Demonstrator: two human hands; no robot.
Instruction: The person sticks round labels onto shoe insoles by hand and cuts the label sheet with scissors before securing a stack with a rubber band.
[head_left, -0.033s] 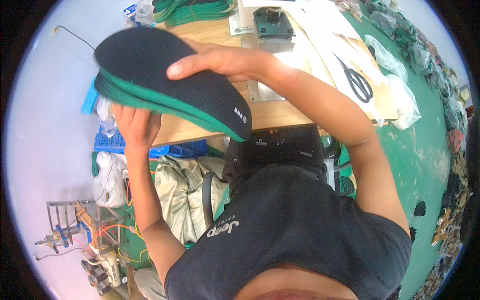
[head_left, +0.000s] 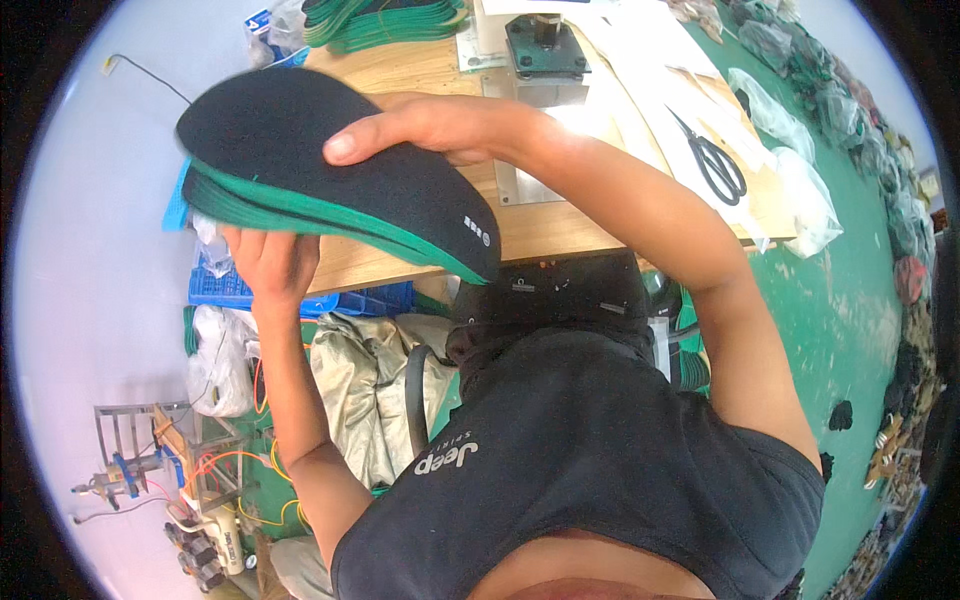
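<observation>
Held up at the left, over the table's near edge, is a stack of black shoe insoles with green undersides and edges. The top one bears small white print near its lower right end. My right hand is closed round the middle of the stack from the far side, thumb pressed on the top insole and fingers out of sight. My left hand grips from below at the left part, its fingertips hidden by the layers. Toward the left end the layers gape slightly apart.
The wooden table carries another pile of green-edged insoles, a black metal device and black-handled scissors on white sheets. Below its left edge stands a blue plastic basket. Clear plastic bags lie at the right.
The stack of insoles has shifted slightly left, its left end dropping a little. Both hands keep their hold and move with it.
</observation>
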